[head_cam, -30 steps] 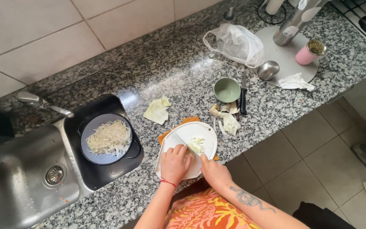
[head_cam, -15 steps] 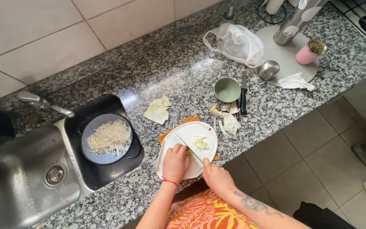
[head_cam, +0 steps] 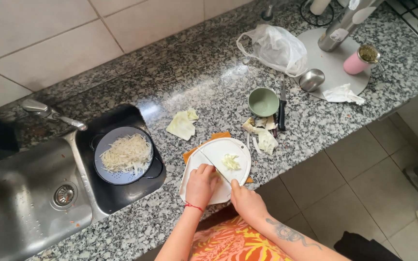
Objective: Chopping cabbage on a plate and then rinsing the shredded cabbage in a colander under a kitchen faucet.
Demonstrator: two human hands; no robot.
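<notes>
L hand (head_cam: pixel 201 183) presses curled fingers on cabbage on the white board (head_cam: pixel 235 145), R hand (head_cam: pixel 246 200) w/ fingers wrapped round knife (head_cam: pixel 214 166), shreds (head_cam: pixel 230 161) just right, colander (head_cam: pixel 123 154) far left.

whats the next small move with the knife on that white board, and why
Probably bring the knife down for another thin slice. The right hand has the blade angled across the white board, right beside the piece under the left hand, and a small pile of cut shreds already lies past the blade.
</notes>
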